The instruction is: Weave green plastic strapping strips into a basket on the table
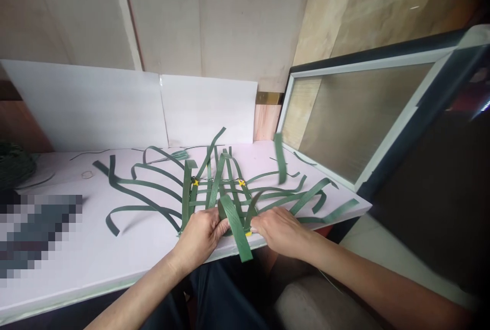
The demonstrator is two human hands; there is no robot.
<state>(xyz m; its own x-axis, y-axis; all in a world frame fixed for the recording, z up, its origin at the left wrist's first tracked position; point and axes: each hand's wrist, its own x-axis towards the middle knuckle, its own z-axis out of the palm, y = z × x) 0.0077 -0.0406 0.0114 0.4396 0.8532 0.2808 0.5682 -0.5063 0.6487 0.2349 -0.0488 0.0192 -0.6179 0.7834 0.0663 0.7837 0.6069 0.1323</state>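
Several dark green flat straps (214,187) lie crossed into a loose woven mat on a white table (115,248), with small yellow clips (241,182) at some crossings. My left hand (201,235) is closed on a green strap (236,228) at the mat's near edge, fingers pinching it. My right hand (281,228) presses fingers down on the neighbouring straps beside it, and its fingertips are hidden under the hand. That strap's loose end (245,253) hangs over the table's front edge between my hands.
White boards (115,105) stand along the back of the table. A framed glass panel (344,116) leans at the right. A dark green bundle (15,164) sits at the far left, above a blurred patch. A small ring (88,174) lies on the table.
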